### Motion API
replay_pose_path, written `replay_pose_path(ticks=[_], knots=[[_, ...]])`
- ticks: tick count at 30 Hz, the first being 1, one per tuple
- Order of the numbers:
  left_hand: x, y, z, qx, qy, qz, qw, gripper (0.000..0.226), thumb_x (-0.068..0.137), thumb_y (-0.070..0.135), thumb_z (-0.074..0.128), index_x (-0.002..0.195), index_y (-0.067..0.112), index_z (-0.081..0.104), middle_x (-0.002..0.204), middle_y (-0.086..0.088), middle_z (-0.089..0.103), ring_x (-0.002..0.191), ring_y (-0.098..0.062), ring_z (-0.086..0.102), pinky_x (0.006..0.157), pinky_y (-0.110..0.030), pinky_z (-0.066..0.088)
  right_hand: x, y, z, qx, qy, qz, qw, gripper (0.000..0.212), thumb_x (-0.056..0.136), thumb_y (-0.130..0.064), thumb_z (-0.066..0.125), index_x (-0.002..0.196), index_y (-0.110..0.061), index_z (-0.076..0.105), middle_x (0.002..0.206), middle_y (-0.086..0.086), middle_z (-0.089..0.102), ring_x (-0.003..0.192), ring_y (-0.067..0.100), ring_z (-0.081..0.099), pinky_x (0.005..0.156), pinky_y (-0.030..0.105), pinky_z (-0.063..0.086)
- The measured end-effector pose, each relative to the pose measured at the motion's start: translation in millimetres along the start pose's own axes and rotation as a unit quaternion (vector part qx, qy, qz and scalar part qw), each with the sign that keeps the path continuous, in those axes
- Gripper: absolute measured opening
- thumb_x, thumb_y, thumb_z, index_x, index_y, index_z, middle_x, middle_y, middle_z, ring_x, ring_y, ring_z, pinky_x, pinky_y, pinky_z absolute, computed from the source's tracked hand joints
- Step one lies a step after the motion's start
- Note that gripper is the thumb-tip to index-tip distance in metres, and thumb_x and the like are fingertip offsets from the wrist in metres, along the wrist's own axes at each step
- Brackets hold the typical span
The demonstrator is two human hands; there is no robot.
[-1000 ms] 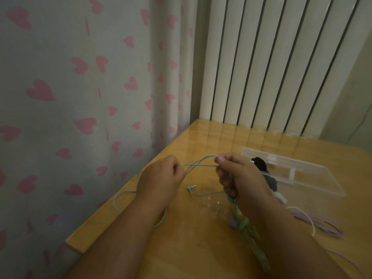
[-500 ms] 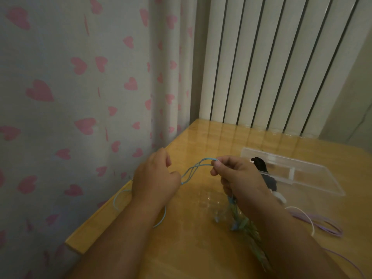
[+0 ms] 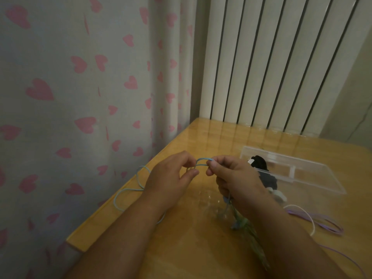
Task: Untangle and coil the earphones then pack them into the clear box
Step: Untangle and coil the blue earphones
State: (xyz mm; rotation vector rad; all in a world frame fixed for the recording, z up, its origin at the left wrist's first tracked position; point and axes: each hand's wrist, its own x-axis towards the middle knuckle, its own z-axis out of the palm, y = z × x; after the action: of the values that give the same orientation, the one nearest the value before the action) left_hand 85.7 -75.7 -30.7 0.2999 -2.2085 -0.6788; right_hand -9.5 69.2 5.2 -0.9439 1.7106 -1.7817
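I hold a thin light-blue earphone cable [image 3: 202, 159] above the wooden table [image 3: 191, 248]. My left hand [image 3: 171, 176] pinches the cable on one side and my right hand [image 3: 235, 178] pinches it on the other, a short doubled length arching between them. More of the blue cable lies in loose loops by the table's left edge. Another length hangs below my right hand, its earbud end close to the table. The clear box [image 3: 314, 176] lies open at the right, beyond my right hand.
A black and white object [image 3: 261, 164] sits at the clear box's near corner. A purple cable [image 3: 326, 224] and a white cord [image 3: 308, 216] lie on the table at the right. A heart-print curtain hangs left, and a ribbed white radiator stands behind.
My hands have drawn closer together, so the blue cable between them is now a short arch. The loops at the left edge have shifted.
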Motion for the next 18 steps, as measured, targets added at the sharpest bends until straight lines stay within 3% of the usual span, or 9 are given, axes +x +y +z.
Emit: replay_pose_path(ticks=[5, 8, 13, 18], knots=[[0.7, 1.9, 1.1, 0.011, 0.001, 0.039, 0.999, 0.014, 0.084, 0.035, 0.058, 0.098, 0.034, 0.059, 0.093, 0.016, 0.064, 0.088, -0.002, 0.059, 0.076, -0.034, 0.049, 0.8, 1.0, 1.0, 0.014, -0.011, 0.007, 1.0, 0.013, 0.096, -0.014, 0.056, 0.09, -0.006, 0.064, 0.061, -0.006, 0.06, 0.043, 0.006, 0.03, 0.041, 0.021, 0.025], [2.5, 2.2, 0.4, 0.025, -0.009, 0.05, 0.998, 0.018, 0.085, 0.04, 0.052, 0.093, 0.031, 0.066, 0.088, 0.014, 0.065, 0.081, -0.005, 0.058, 0.074, -0.035, 0.047, 1.9, 1.8, 1.1, 0.03, -0.012, 0.015, 0.999, 0.011, 0.096, -0.013, 0.056, 0.09, -0.007, 0.063, 0.068, -0.001, 0.061, 0.043, 0.006, 0.031, 0.04, 0.021, 0.025], [0.9, 4.8, 1.6, 0.002, -0.031, -0.018, 0.999, 0.006, 0.092, 0.025, 0.055, 0.086, 0.023, 0.056, 0.08, 0.009, 0.062, 0.078, -0.011, 0.055, 0.071, -0.039, 0.046, 1.6, 0.8, 1.2, 0.037, -0.02, 0.033, 0.999, 0.009, 0.096, -0.016, 0.055, 0.096, -0.007, 0.059, 0.076, 0.007, 0.065, 0.044, 0.009, 0.037, 0.039, 0.02, 0.028], [3.2, 1.6, 1.8, 0.007, 0.038, -0.098, 0.994, 0.022, 0.091, 0.025, 0.057, 0.074, 0.02, 0.044, 0.057, 0.007, 0.048, 0.057, -0.009, 0.045, 0.055, -0.031, 0.035, 2.0, -0.5, -2.8, -0.021, -0.018, 0.047, 0.998, 0.009, 0.095, -0.017, 0.055, 0.09, -0.011, 0.058, 0.063, 0.003, 0.06, 0.046, 0.012, 0.043, 0.041, 0.023, 0.023]])
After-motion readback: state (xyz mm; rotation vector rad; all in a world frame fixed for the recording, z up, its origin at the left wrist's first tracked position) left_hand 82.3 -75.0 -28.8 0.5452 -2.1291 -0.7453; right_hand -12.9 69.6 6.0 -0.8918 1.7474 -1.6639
